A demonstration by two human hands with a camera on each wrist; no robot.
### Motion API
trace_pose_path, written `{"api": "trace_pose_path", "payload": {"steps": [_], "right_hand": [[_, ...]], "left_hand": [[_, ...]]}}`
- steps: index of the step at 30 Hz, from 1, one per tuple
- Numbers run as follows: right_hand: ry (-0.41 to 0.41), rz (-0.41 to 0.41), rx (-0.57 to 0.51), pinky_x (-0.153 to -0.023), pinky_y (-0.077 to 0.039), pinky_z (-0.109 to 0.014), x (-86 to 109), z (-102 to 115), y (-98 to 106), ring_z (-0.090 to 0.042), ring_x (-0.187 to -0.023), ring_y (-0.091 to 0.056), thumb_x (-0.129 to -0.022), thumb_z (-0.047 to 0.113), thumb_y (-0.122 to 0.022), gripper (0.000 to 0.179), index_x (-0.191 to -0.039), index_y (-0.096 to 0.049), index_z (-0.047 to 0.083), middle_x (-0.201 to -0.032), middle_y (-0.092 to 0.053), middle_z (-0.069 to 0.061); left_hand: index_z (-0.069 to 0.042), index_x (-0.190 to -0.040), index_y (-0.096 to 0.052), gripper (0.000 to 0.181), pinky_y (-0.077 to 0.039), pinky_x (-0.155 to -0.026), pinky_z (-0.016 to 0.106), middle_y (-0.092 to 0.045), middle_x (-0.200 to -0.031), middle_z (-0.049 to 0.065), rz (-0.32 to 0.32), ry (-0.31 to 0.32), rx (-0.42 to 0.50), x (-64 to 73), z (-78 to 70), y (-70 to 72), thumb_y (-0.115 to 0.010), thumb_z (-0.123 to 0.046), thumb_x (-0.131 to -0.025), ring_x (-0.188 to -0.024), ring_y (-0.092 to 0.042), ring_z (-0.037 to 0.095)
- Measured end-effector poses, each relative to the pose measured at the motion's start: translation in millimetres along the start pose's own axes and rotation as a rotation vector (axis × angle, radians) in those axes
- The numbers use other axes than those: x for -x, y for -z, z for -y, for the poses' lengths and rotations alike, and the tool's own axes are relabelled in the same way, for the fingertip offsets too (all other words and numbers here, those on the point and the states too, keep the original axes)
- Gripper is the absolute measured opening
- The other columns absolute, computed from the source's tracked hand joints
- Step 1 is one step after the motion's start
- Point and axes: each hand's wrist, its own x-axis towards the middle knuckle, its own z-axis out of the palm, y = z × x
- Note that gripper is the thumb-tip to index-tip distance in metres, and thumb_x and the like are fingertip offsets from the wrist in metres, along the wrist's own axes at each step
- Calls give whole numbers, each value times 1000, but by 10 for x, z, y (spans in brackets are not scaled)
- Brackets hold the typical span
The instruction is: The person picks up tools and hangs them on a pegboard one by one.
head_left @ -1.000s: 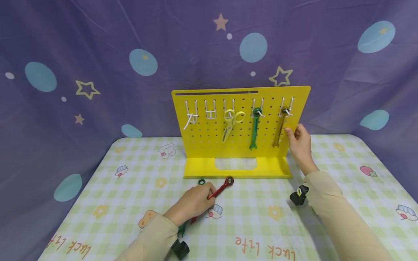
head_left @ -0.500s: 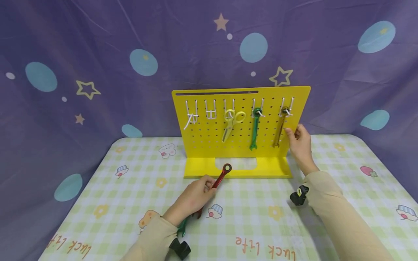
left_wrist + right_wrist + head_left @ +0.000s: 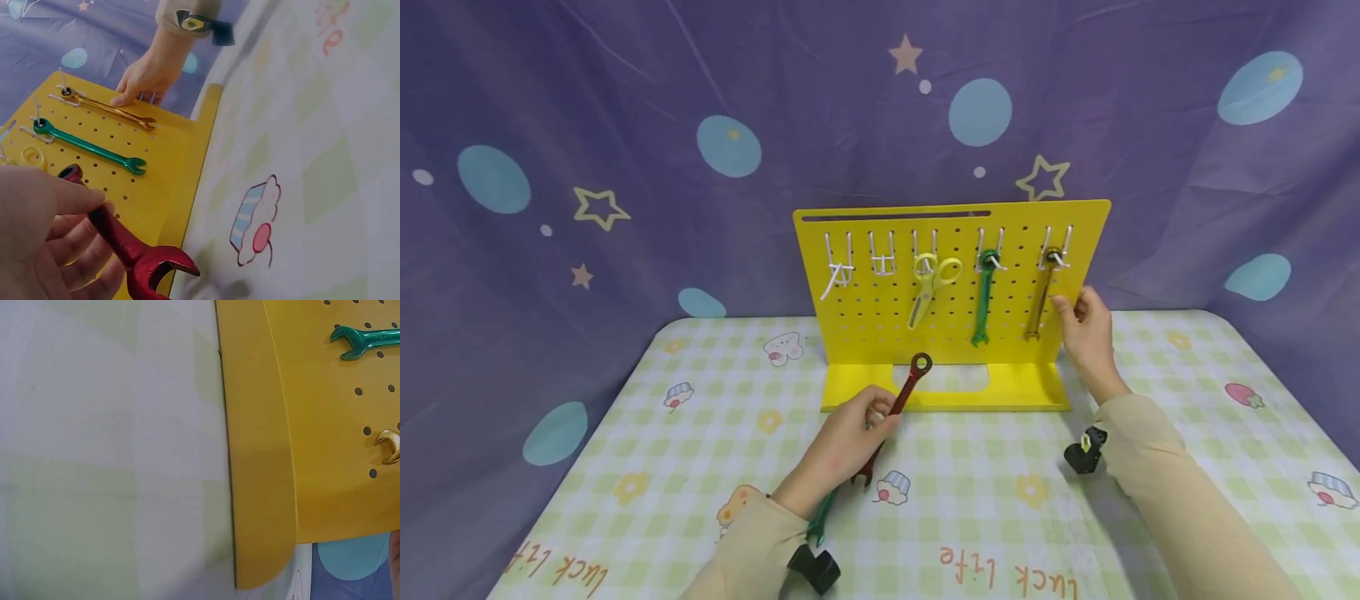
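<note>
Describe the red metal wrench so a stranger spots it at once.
Find the standing yellow perforated board on the green-and-white checked tablecloth. In front of it, the person's left hand grips the red metal wrench, ring end toward the board. Only this wrench is red; a green metal wrench and a gold metal wrench hang on the board.

In front of the yellow pegboard, the left hand covered the middle of the red wrench and much of a green wrench; whether it touched the latter, I couldn't tell. Some fingers of the right hand sat hidden behind the pegboard's edge. From the right wrist, the gold wrench on the pegboard was cut off; from the left, the blades of the scissors were hidden.
</note>
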Motion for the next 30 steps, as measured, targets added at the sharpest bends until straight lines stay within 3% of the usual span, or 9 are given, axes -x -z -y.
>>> {"api": "trace_pose_path", "payload": {"steps": [6, 12, 17, 30], "right_hand": [[-2, 10, -13, -64, -38, -18, -7, -5, -6, -5, -75, -50, -101, 20, -53, 31, -114, -57, -8, -105, -64, -21], [24, -14, -6, -62, -37, -18, 10, -1, -9, -4, -71, -47, -99, 25, -56, 34, -107, -56, -8, -95, -63, -17], [24, -15, 1, -63, -38, -18, 10, -12, -16, -3, -73, -49, -100, 25, -55, 34, -107, -56, -8, -99, -64, -21], [-8, 5, 19, -65, -39, -18, 17, 18, -6, -4, -77, -50, -101, 29, -54, 38, -111, -55, -8, -104, -64, -24]], "left_hand": [[-12, -114, -62, 19, -51, -70, 32, -63, -101, 1, -52, -13, 35, -47, -51, 4, -66, -19, -97, -87, -59, 17], [-15, -112, -64, 18, -52, -67, 32, -64, -102, 0, -105, -36, 56, -77, -123, 23, -68, -20, -96, -90, -61, 18], [-15, -114, -66, 20, -52, -64, 33, -64, -101, 0, -156, -45, 77, -111, -186, 50, -70, -21, -94, -94, -60, 20], [-12, -113, -65, 23, -51, -73, 34, -67, -102, 1, -265, -60, 91, -210, -367, 165, -72, -20, -92, -95, -61, 19]]}}
